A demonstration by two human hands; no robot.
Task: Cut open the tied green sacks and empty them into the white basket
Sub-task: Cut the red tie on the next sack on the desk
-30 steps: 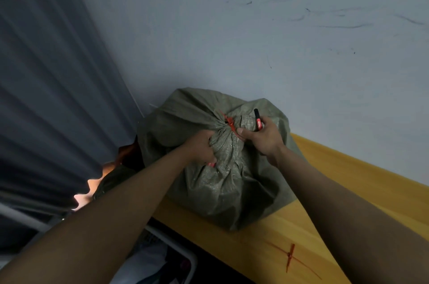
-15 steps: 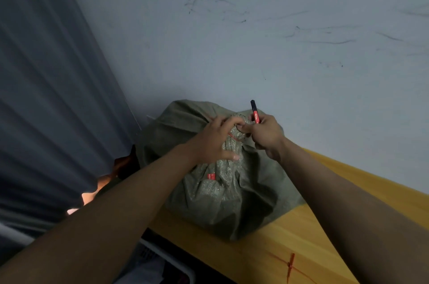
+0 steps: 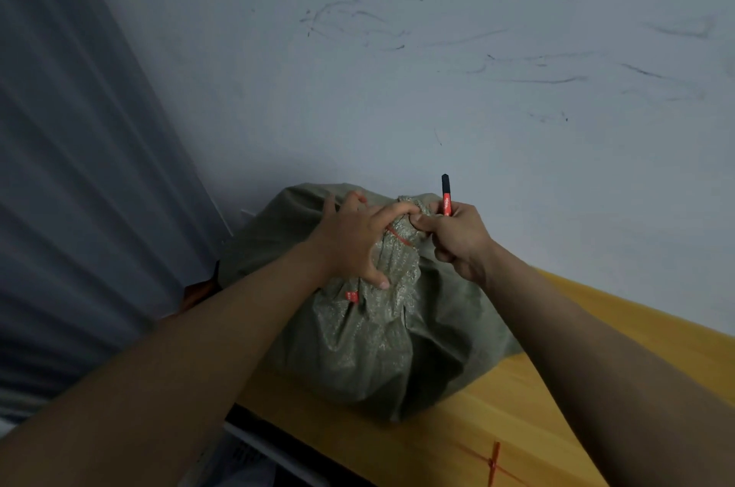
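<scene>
Head view, looking down along both forearms. A bulging sack of dull green woven plastic [image 3: 370, 351] sits on the left end of a yellow wooden bench [image 3: 557, 399], close against a pale grey, scuffed wall [image 3: 437, 69]. The sack's mouth is gathered into a bunched neck [image 3: 401, 244] at its upper side, and a thin red tie [image 3: 397, 238] crosses this neck; whether the tie is cut cannot be told. The left hand [image 3: 350, 244] lies over the sack just left of the neck, its fingers [image 3: 391, 214] curled onto the gathered fabric and its thumb pressed lower down against the woven surface. The right hand [image 3: 457, 240] is at the right side of the neck, touching it, with its fingers wrapped closed around a slim red-and-black cutter handle [image 3: 446, 196] that stands nearly upright above the fist; the working end is hidden inside the hand and the fabric. The two hands meet at the top of the neck. A small red label [image 3: 352, 295] shows on the sack below the left hand. A red cross mark [image 3: 494, 462] is drawn on the bench near the lower edge. Grey pleated curtain fabric [image 3: 79, 168] fills the left side, and a white frame edge [image 3: 274, 450] shows below the bench.
</scene>
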